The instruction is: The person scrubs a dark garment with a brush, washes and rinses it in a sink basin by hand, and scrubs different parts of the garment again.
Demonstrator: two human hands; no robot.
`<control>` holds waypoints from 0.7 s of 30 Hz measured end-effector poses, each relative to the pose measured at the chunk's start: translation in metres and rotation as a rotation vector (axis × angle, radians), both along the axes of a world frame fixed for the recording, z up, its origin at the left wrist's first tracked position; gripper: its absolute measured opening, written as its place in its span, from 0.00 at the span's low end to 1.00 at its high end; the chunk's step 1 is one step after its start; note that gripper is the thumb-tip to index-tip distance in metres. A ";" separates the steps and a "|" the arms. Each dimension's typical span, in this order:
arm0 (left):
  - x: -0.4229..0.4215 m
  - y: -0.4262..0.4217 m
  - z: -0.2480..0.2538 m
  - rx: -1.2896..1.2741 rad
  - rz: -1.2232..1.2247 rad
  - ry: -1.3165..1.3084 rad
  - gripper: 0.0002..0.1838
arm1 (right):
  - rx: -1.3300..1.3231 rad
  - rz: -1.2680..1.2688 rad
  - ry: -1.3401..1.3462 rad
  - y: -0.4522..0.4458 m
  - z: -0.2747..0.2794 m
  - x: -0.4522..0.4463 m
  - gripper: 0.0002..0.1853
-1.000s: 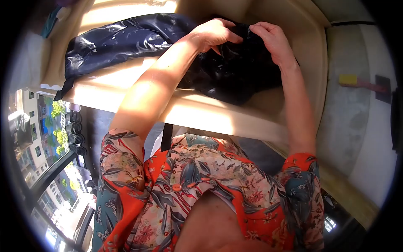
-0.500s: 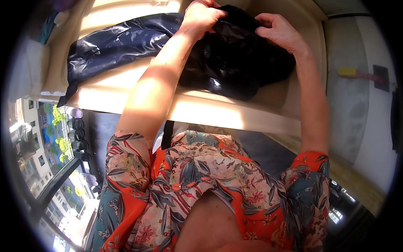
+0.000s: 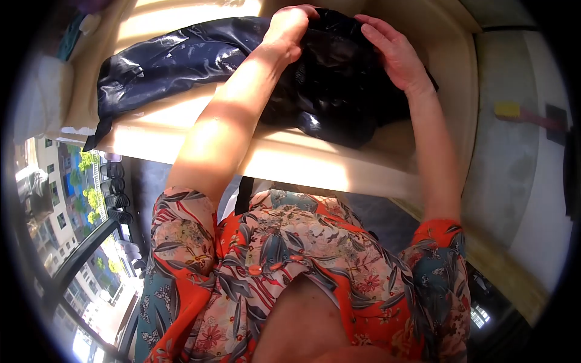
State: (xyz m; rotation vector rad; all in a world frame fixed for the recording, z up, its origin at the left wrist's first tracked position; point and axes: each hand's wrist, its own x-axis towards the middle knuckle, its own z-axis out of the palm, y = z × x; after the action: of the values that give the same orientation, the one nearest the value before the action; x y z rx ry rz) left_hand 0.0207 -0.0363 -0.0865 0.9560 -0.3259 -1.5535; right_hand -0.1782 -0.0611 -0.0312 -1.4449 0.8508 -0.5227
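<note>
A wet, shiny black garment lies bunched in a cream-coloured wash sink. One long sleeve or leg of it stretches left over the sunlit side and hangs at the front rim. My left hand is closed on the cloth near the far side, its fingertips partly hidden by the fabric. To its right, my right hand rests against the bunched part with its fingers stretched out and held together. Between the two hands the cloth is raised in a dark fold.
On the grey ledge at right lies a brush with a yellow end and reddish handle. Several dark slippers stand in a row by the window at left. A whitish bundle sits beside the sink's left end.
My right hand has shifted slightly left and down, and its fingers have straightened from a pinch on the cloth. My left hand has turned over a little, still on the garment.
</note>
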 end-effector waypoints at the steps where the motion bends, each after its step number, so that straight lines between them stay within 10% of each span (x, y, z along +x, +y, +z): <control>1: 0.001 0.000 0.000 0.071 0.070 0.039 0.06 | -0.106 -0.030 0.062 0.012 -0.002 0.008 0.24; 16: -0.010 0.005 0.009 0.071 0.194 0.173 0.08 | -0.072 -0.333 -0.157 -0.011 -0.043 0.031 0.12; 18: -0.019 0.027 0.060 0.221 0.252 0.081 0.12 | -0.321 -0.445 -0.033 -0.005 -0.039 0.048 0.10; 21: -0.015 0.009 0.009 0.019 0.284 0.123 0.10 | -0.822 -0.404 0.213 0.037 -0.010 0.092 0.14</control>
State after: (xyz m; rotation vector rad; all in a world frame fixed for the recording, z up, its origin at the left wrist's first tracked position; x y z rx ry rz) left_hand 0.0058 -0.0272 -0.0771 0.8753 -0.0841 -1.3493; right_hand -0.0862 -0.0240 -0.0412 -2.1068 1.1803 -1.1277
